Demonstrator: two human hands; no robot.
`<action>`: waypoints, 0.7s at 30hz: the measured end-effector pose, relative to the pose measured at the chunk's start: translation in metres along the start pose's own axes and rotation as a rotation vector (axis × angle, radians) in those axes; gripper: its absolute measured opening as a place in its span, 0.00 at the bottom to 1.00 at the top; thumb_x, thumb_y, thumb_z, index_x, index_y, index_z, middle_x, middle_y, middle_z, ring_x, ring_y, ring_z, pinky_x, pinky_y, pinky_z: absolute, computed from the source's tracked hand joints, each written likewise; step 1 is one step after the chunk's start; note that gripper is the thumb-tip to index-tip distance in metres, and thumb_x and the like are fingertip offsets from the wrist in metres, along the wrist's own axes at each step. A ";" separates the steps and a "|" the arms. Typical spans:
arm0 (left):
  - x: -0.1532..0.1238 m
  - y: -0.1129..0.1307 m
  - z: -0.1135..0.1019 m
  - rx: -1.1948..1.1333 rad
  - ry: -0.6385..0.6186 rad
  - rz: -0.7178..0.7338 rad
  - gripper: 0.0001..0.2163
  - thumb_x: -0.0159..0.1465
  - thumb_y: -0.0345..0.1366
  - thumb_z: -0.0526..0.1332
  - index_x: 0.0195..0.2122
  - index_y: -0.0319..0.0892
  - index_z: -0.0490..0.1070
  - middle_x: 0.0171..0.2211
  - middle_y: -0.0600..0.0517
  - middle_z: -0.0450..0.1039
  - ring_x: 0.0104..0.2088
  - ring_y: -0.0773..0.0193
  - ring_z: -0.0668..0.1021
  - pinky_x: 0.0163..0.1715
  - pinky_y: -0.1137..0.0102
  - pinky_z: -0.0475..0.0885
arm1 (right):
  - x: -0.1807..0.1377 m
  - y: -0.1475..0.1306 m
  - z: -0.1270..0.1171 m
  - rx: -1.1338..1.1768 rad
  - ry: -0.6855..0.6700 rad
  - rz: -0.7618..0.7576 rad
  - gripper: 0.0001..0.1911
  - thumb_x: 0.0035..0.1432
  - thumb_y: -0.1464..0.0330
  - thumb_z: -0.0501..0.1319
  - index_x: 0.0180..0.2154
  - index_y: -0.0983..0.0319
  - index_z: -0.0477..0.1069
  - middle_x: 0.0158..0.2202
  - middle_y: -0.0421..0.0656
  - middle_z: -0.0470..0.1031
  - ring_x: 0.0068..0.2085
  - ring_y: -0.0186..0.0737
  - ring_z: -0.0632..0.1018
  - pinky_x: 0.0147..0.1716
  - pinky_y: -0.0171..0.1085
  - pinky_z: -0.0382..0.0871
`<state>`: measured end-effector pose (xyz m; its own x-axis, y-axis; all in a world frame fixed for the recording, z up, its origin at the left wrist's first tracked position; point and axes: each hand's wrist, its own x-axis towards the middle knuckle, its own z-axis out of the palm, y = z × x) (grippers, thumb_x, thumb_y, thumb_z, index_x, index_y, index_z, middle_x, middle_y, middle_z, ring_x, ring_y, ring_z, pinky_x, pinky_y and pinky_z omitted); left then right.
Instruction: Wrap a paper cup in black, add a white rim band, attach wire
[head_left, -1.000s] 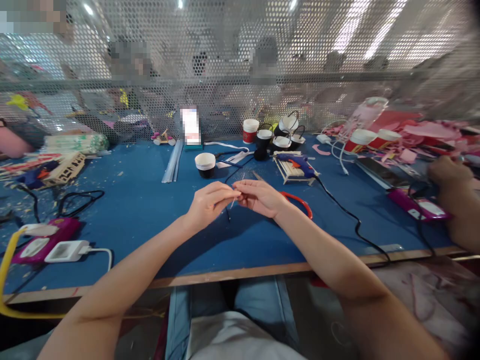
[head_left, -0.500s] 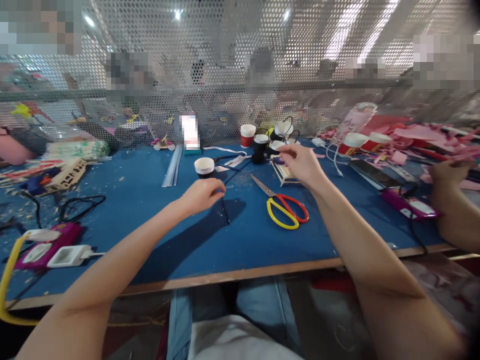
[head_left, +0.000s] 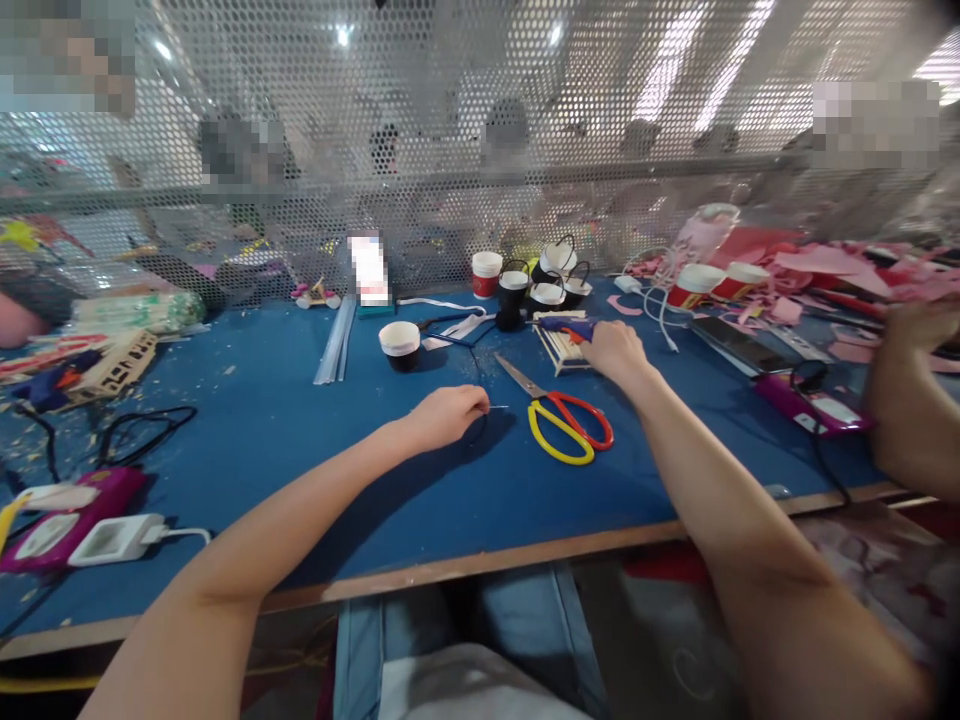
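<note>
My left hand (head_left: 450,412) is closed in a pinch above the middle of the table, holding a thin black cord (head_left: 478,436). A short pale tip sticks out to the right of its fingertips. My right hand (head_left: 616,350) is wrapped round the handle of a blue glue gun (head_left: 564,325) with an orange trigger. The glue gun lies across a small rack of wooden sticks (head_left: 562,355). Between my hands lie scissors (head_left: 559,415) with one yellow and one red handle. Behind my left hand stands a black cup with a white rim (head_left: 400,345).
Several black cups with wire handles (head_left: 547,296) and a red cup (head_left: 486,275) stand near the perforated screen (head_left: 435,200). Clear glue sticks (head_left: 335,340) lie left of them. Purple power strips (head_left: 112,497) sit on both sides. Another person's arm (head_left: 911,400) is at the right.
My right hand has come down onto the glue gun and closed round it. My left hand has moved to the right and slightly down, with the black cord.
</note>
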<state>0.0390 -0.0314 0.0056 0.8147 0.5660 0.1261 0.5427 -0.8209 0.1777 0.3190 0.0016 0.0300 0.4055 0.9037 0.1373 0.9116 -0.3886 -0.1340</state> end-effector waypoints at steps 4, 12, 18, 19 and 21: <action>0.004 0.006 -0.010 -0.171 0.047 0.103 0.09 0.63 0.29 0.51 0.38 0.38 0.71 0.37 0.47 0.73 0.39 0.63 0.75 0.40 0.70 0.69 | 0.003 0.000 0.000 -0.009 -0.014 0.018 0.22 0.53 0.68 0.54 0.47 0.77 0.69 0.49 0.63 0.66 0.51 0.58 0.67 0.45 0.46 0.62; 0.039 -0.032 -0.008 0.104 0.035 -0.349 0.11 0.61 0.28 0.52 0.40 0.34 0.72 0.40 0.38 0.72 0.41 0.52 0.75 0.39 0.62 0.69 | -0.003 -0.004 0.003 0.030 0.051 0.034 0.23 0.54 0.67 0.54 0.49 0.76 0.66 0.51 0.64 0.63 0.52 0.59 0.64 0.47 0.48 0.59; 0.098 -0.047 0.006 0.164 0.057 -0.503 0.14 0.61 0.24 0.48 0.42 0.34 0.71 0.41 0.36 0.72 0.43 0.50 0.74 0.40 0.59 0.68 | -0.010 0.001 0.009 0.056 0.084 0.001 0.22 0.55 0.68 0.52 0.48 0.76 0.66 0.49 0.63 0.66 0.51 0.58 0.67 0.47 0.47 0.60; 0.105 -0.049 0.007 0.165 0.056 -0.513 0.14 0.62 0.24 0.47 0.42 0.34 0.71 0.41 0.36 0.72 0.43 0.50 0.75 0.40 0.59 0.68 | -0.010 0.003 0.010 0.057 0.089 -0.004 0.22 0.55 0.68 0.51 0.49 0.75 0.66 0.49 0.63 0.66 0.51 0.58 0.67 0.47 0.47 0.60; 0.114 -0.051 0.007 0.164 0.053 -0.523 0.14 0.62 0.25 0.47 0.40 0.33 0.72 0.40 0.35 0.73 0.43 0.50 0.75 0.39 0.60 0.68 | -0.010 0.008 0.012 0.057 0.100 -0.013 0.23 0.56 0.67 0.51 0.50 0.74 0.66 0.50 0.61 0.66 0.51 0.57 0.67 0.47 0.46 0.60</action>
<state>0.1063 0.0743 0.0040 0.4188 0.9012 0.1118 0.9006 -0.4280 0.0764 0.3211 -0.0081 0.0157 0.4006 0.8852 0.2364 0.9128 -0.3631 -0.1869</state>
